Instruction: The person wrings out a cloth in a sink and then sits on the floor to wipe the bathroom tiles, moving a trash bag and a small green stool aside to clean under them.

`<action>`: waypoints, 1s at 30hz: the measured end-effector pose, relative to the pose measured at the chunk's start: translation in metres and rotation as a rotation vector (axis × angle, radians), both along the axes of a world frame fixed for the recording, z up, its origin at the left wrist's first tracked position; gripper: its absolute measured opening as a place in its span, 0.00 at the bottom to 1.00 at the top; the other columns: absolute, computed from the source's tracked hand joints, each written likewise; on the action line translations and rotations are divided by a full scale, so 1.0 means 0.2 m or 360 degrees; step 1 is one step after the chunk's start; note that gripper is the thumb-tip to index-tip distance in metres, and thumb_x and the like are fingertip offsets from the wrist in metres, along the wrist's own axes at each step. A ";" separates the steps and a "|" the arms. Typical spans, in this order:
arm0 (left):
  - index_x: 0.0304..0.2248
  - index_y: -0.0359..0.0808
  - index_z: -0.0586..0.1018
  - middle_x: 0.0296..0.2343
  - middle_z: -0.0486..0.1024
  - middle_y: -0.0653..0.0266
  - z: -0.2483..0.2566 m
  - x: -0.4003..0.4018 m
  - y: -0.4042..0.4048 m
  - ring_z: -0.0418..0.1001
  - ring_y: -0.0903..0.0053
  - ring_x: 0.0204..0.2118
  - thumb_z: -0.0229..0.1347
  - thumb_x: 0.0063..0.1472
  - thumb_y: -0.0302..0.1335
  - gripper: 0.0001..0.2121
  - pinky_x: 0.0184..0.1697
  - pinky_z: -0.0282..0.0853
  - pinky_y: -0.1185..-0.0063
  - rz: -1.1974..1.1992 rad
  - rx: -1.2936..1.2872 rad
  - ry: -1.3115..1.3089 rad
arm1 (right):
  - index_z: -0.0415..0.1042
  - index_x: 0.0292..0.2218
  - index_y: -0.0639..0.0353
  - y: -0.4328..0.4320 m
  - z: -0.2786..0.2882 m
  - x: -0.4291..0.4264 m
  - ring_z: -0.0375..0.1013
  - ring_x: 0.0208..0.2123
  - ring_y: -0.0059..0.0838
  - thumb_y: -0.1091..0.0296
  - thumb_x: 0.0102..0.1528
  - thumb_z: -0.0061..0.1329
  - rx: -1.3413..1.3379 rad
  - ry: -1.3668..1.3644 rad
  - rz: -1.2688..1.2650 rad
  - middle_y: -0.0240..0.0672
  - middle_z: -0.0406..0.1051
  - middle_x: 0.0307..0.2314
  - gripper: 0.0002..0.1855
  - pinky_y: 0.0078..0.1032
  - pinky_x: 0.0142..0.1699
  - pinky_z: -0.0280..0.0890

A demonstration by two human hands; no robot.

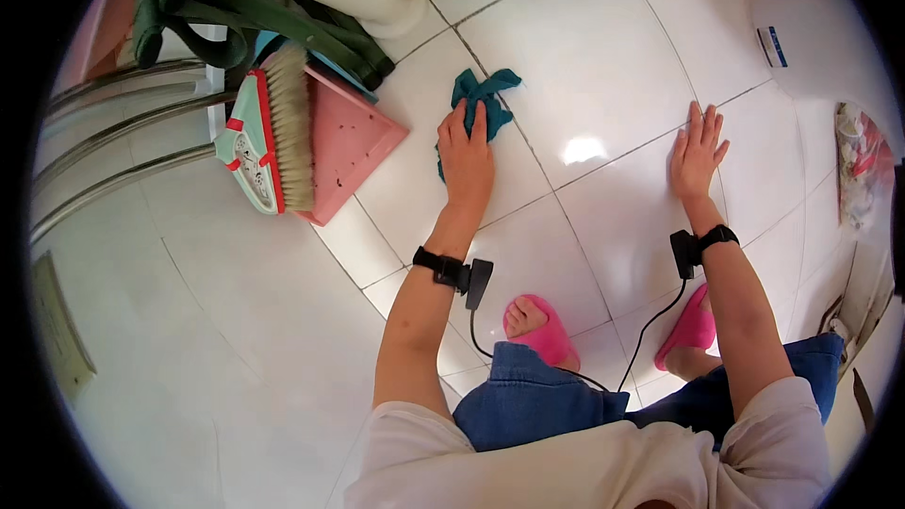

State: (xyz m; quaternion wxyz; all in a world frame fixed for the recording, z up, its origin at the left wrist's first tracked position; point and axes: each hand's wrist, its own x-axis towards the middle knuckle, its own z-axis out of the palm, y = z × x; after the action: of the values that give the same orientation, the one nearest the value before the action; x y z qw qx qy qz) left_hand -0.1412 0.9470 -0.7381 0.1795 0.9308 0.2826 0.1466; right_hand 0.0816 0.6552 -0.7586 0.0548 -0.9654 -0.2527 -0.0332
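My left hand [468,155] presses down on a crumpled teal cloth [488,90] lying on the white tiled floor [601,35]; folds of the cloth stick out beyond my fingertips and along the hand's left side. Further right, my right hand [696,155] rests palm down on the floor tiles, fingers stretched forward and nothing in it. Each wrist wears a black strap with a small cabled device.
At the left, a broom head [258,148] with pale bristles leans by a pink dustpan [353,148]. Dark green objects [283,18] hang above them. White rounded legs stand at the top. A bag of mixed items [859,162] lies far right. Pink slippers are on my feet.
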 end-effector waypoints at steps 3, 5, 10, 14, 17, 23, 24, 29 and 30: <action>0.51 0.32 0.70 0.50 0.64 0.48 0.03 -0.17 -0.07 0.61 0.54 0.51 0.51 0.47 0.12 0.27 0.54 0.60 0.64 -0.0075 -0.0046 0.0041 | 0.50 0.62 0.46 0.01 -0.01 -0.03 0.41 0.65 0.47 0.61 0.61 0.33 0.0027 -0.0075 0.0008 0.43 0.46 0.62 0.28 0.59 0.62 0.35; 0.51 0.33 0.71 0.50 0.64 0.46 0.04 -0.27 -0.07 0.61 0.53 0.50 0.51 0.47 0.14 0.27 0.53 0.60 0.64 -0.0149 -0.0238 0.0059 | 0.50 0.62 0.46 0.02 -0.01 -0.04 0.41 0.65 0.47 0.61 0.61 0.32 0.0028 -0.0096 0.0016 0.43 0.46 0.62 0.28 0.59 0.62 0.35; 0.52 0.30 0.70 0.48 0.65 0.43 0.07 -0.41 0.28 0.63 0.50 0.49 0.50 0.51 0.21 0.25 0.53 0.58 0.64 0.0755 -0.0169 -0.0560 | 0.51 0.62 0.44 0.00 -0.01 -0.01 0.41 0.65 0.45 0.58 0.61 0.29 0.0011 -0.0140 -0.0027 0.41 0.46 0.62 0.28 0.57 0.63 0.34; 0.49 0.30 0.73 0.48 0.67 0.42 0.06 -0.41 0.82 0.64 0.50 0.49 0.53 0.50 0.22 0.24 0.54 0.58 0.64 0.0641 0.0317 -0.0308 | 0.50 0.63 0.43 0.04 -0.04 -0.04 0.41 0.65 0.44 0.57 0.61 0.29 0.0034 -0.0131 -0.0005 0.40 0.46 0.62 0.28 0.58 0.63 0.34; 0.46 0.30 0.75 0.47 0.69 0.44 0.04 -0.39 0.87 0.65 0.51 0.49 0.54 0.49 0.23 0.21 0.56 0.56 0.65 0.0560 0.0209 0.0075 | 0.50 0.63 0.43 0.03 -0.06 -0.04 0.41 0.65 0.44 0.58 0.61 0.30 0.0017 -0.0120 0.0000 0.40 0.46 0.62 0.28 0.58 0.63 0.35; 0.42 0.36 0.78 0.48 0.70 0.52 0.06 -0.51 0.50 0.63 0.54 0.48 0.56 0.44 0.20 0.21 0.55 0.59 0.65 0.0290 -0.0022 0.0052 | 0.50 0.62 0.43 -0.02 -0.06 -0.01 0.41 0.65 0.45 0.57 0.62 0.30 0.0033 -0.0210 0.0021 0.41 0.46 0.62 0.28 0.60 0.62 0.35; 0.42 0.36 0.78 0.49 0.69 0.53 0.09 -0.52 0.43 0.63 0.53 0.49 0.55 0.44 0.20 0.21 0.55 0.58 0.65 0.0244 -0.0094 -0.0014 | 0.50 0.62 0.43 -0.02 -0.06 -0.01 0.41 0.65 0.45 0.57 0.62 0.30 0.0041 -0.0205 0.0025 0.41 0.46 0.62 0.28 0.60 0.62 0.35; 0.48 0.35 0.74 0.55 0.62 0.50 0.03 -0.56 0.10 0.59 0.49 0.53 0.55 0.47 0.22 0.24 0.56 0.56 0.62 0.0095 -0.0292 -0.0097 | 0.50 0.63 0.42 -0.01 -0.07 -0.01 0.42 0.65 0.44 0.57 0.62 0.31 -0.0002 -0.0171 -0.0010 0.40 0.46 0.62 0.28 0.58 0.62 0.37; 0.50 0.33 0.71 0.56 0.59 0.48 0.00 -0.53 0.02 0.57 0.48 0.55 0.55 0.48 0.24 0.26 0.57 0.55 0.60 0.0190 -0.0145 -0.0121 | 0.50 0.63 0.42 -0.02 -0.07 -0.01 0.42 0.65 0.44 0.57 0.62 0.31 -0.0017 -0.0179 -0.0039 0.40 0.46 0.62 0.28 0.58 0.62 0.37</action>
State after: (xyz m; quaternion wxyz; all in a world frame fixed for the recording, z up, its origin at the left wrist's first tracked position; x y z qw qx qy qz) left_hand -0.2474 0.9506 -0.7376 0.2232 0.8970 0.3369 0.1791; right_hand 0.0797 0.6521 -0.7724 0.0349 -0.9654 -0.2436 -0.0867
